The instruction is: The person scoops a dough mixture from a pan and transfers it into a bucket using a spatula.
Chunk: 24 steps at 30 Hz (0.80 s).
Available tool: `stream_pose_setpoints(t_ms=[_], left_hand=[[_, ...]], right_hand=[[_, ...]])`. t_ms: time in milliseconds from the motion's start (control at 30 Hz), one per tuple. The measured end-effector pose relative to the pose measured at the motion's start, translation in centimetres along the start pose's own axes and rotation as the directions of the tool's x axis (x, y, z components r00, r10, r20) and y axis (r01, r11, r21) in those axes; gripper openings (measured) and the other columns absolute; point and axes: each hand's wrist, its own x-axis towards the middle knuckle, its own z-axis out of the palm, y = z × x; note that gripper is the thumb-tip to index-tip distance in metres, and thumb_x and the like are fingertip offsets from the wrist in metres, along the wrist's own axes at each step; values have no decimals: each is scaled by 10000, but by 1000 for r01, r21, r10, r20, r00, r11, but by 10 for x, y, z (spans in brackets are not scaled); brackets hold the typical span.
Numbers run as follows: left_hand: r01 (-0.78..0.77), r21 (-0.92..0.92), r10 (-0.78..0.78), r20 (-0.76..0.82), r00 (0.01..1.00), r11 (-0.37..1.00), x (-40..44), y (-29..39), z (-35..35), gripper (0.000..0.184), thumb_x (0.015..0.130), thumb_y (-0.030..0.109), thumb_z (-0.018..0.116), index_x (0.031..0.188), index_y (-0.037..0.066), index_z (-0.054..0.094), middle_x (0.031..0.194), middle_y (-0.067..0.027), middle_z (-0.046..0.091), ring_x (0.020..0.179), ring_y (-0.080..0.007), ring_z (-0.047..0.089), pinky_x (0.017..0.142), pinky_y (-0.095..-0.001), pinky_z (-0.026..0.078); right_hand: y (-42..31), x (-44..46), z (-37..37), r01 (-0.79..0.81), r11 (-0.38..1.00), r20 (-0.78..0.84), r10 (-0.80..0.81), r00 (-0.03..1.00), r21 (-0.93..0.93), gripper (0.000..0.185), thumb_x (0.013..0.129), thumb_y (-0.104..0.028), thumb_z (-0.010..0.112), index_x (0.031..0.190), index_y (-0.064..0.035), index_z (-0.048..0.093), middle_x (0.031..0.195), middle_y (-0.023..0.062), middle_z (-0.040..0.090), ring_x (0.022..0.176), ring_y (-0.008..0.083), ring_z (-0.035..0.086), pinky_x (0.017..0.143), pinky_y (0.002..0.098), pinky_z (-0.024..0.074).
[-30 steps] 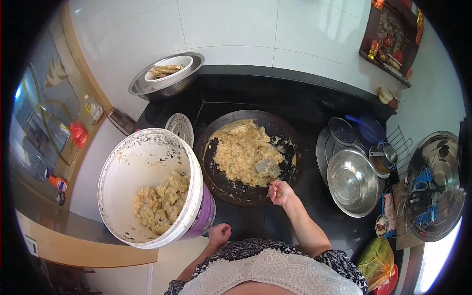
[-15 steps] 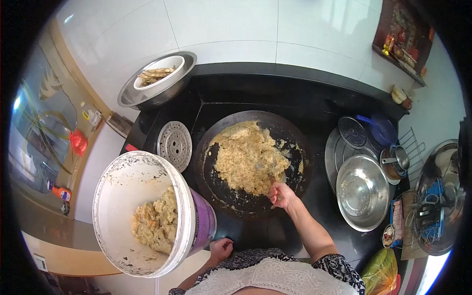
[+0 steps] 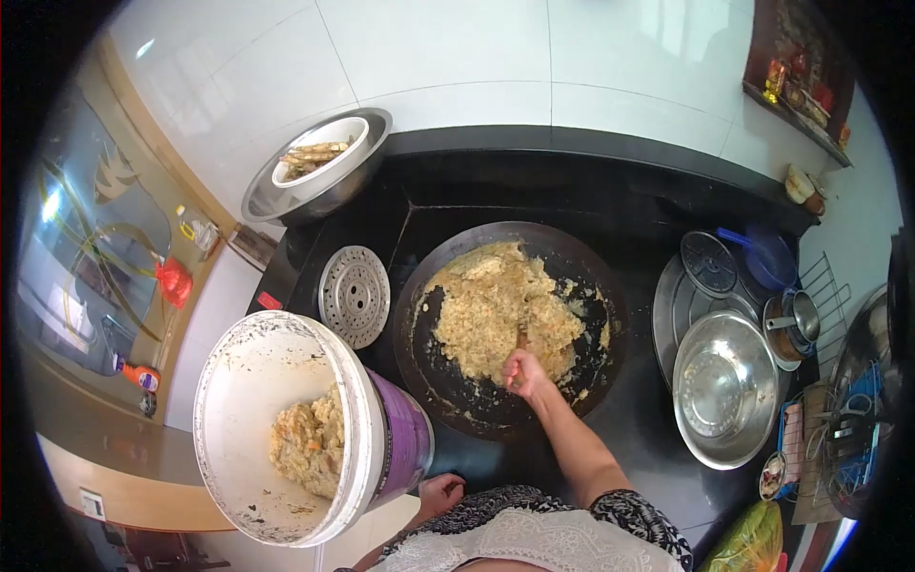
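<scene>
Handle (image 3: 521, 339) clasped in right grip (image 3: 521, 373) over pan (image 3: 441, 389) of mash (image 3: 481, 310), left grip (image 3: 441, 493) curled near bucket (image 3: 402, 440)

The wall tiles (image 3: 457, 48) are gleaming smooth and glossy, and the black counter (image 3: 496, 172) is throwing back light from its polished face! The wok (image 3: 448, 405) is showing dark, dull metal, smeared in places, while the food mixture (image 3: 486, 310) is looking moist, lumpy and rough. The bucket (image 3: 253, 372) is presenting white plastic, speckled inside; the steel basin (image 3: 724, 381) is shining brightly, the perforated disc (image 3: 335, 286) is giving a softer metallic sheen, and the lace cloth (image 3: 538, 541) is appearing matt and textured.
</scene>
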Motion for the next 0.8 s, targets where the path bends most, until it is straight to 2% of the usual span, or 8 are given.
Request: stream_pose_setpoints(t_ms=[233, 300, 467, 567, 600, 667, 700, 800], left_hand=[[42, 36, -37, -133, 990, 998, -1, 20, 2, 98, 689, 133, 629, 764, 73, 648, 608, -75, 606, 483, -142, 571, 490, -274, 465], [20, 54, -12, -157, 987, 998, -2, 21, 4, 91, 684, 134, 628, 749, 72, 642, 604, -74, 603, 484, -154, 573, 487, -277, 464], [-74, 131, 103, -232, 967, 989, 1, 25, 6, 78, 665, 143, 626, 702, 77, 615, 582, -69, 587, 477, -192, 571, 475, -298, 458], [-76, 148, 107, -214, 971, 986, 0, 23, 6, 77, 653, 147, 629, 687, 85, 600, 560, -63, 572, 464, -203, 562, 462, -315, 451], [-72, 152, 104, -212, 972, 986, 0, 24, 5, 78, 650, 151, 629, 682, 89, 595, 555, -61, 569, 462, -207, 559, 462, -321, 451], [-70, 144, 98, -199, 975, 987, -3, 24, 7, 79, 647, 155, 630, 677, 93, 590, 550, -59, 566, 460, -211, 557, 461, -327, 450], [-74, 137, 101, -197, 975, 988, -2, 20, 8, 79, 648, 157, 630, 678, 95, 591, 549, -58, 567, 461, -211, 557, 463, -328, 451], [-70, 127, 95, -199, 975, 989, -3, 22, 9, 78, 646, 162, 627, 668, 97, 590, 546, -52, 565, 465, -210, 558, 466, -332, 451]], right_hand=[[0, 11, -2, 34, 999, 47, -36, 998, 40, 238, 699, -119, 443, 502, -156, 314, 446, -7, 345, 395, 119, 316, 394, 266, 297], [-14, 3, -11, 3, 955, -29, -12, 1000, -296, 236, 706, -113, 435, 495, -138, 332, 448, 20, 370, 390, 136, 351, 373, 282, 288], [-34, -4, -23, 10, 857, -130, -90, 987, -515, 216, 700, -107, 463, 496, -56, 413, 444, 90, 419, 341, 206, 389, 314, 318, 268], [-42, -14, -23, -10, 498, -185, -304, 934, -867, 151, 728, -38, 476, 592, 26, 487, 529, 141, 532, 379, 251, 503, 310, 378, 344], [-46, -19, -18, -14, 499, -190, -303, 934, -866, 151, 728, -38, 476, 592, 26, 487, 529, 141, 532, 379, 251, 503, 310, 378, 344], [-57, -34, -9, -129, 99, -160, -430, 888, -987, 140, 741, -48, 486, 707, 77, 539, 593, 176, 585, 486, 286, 602, 380, 408, 441], [-66, -43, -2, -139, 98, -168, -436, 884, -985, 140, 741, -48, 486, 707, 77, 539, 593, 176, 585, 486, 286, 602, 380, 408, 441], [-73, -58, 8, -213, -252, -99, -398, 912, -944, 180, 755, -45, 505, 824, 111, 560, 676, 220, 618, 586, 285, 647, 476, 389, 503]])
